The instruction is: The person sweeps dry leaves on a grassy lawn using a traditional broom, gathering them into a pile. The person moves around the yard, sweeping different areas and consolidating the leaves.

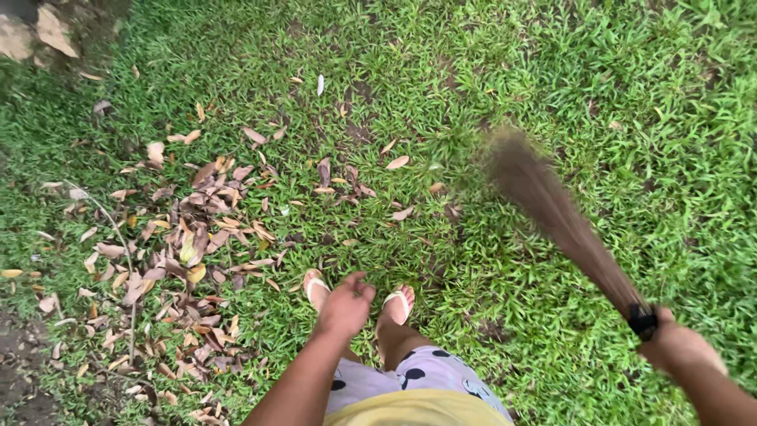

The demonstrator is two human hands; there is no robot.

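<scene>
grass (552, 71) filled the whole view when i looked down, green and short, with bare dirt showing at the lower left corner and a few pale stones at the upper left corner. i saw my right hand (680, 347) at the lower right edge of the lawn view, its fingers closed round the black-bound neck of a brown stick broom (552, 213). the broom reached up and left from that hand, its brush end over the grass right of centre and smeared by motion blur. my left hand (345, 306) hung empty over my feet, fingers loosely curled and holding nothing. a heap of dry leaves (189, 244) lay on the left half of the lawn, and a thinner scatter of loose leaves (355, 185) ran toward the middle, between the heap and the broom. a thin bare twig (110, 229) arched through the heap.

i judged a sweeping stroke to be in hand, with the loose leaves not yet gathered. the next move, as i read it, called for the brush end to come down right of those stragglers and drag left toward the heap.

the blur hid the broom's tip, so i could not tell whether it touched the grass. my right forearm was cut off by the frame, and my sandalled feet (398, 304) were partly covered by the left hand.
</scene>
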